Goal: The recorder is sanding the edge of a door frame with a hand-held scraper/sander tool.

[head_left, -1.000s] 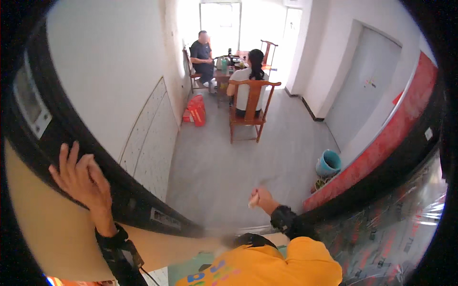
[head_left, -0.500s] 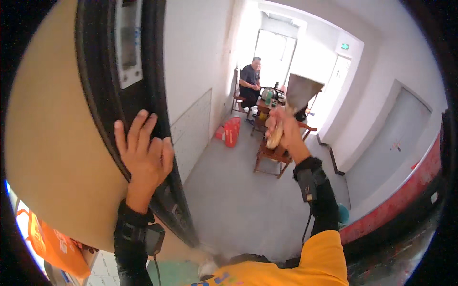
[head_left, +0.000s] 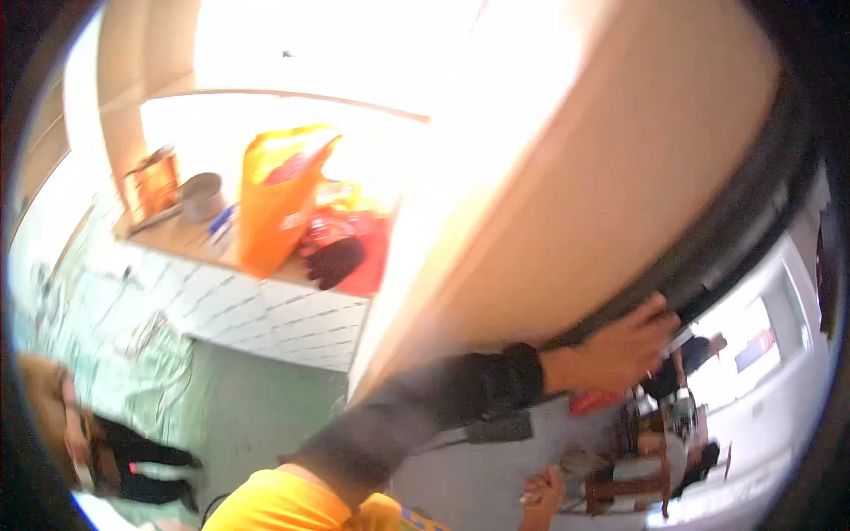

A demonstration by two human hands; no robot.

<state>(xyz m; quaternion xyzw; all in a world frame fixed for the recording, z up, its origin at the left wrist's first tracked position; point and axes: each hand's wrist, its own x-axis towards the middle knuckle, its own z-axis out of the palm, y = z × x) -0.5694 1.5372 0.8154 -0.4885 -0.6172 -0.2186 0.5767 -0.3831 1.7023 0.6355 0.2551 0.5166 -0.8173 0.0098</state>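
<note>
Black door frame (head_left: pixel 730 232) is under the L hand (head_left: pixel 613 352); its fingers lie on the edge, loosely spread. R hand (head_left: pixel 542 492), lower, is closed around a scraper (head_left: pixel 581 462), blade blurred, w/ wooden chair (head_left: pixel 630 489) behind. Orange bag (head_left: pixel 276 208) stands on a ledge (head_left: pixel 266 306), far L side.

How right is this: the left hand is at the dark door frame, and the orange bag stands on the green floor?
Not quite: the orange bag is not on the green floor; the head view shows it standing on the ledge. The left hand is indeed at the dark door frame.
</note>
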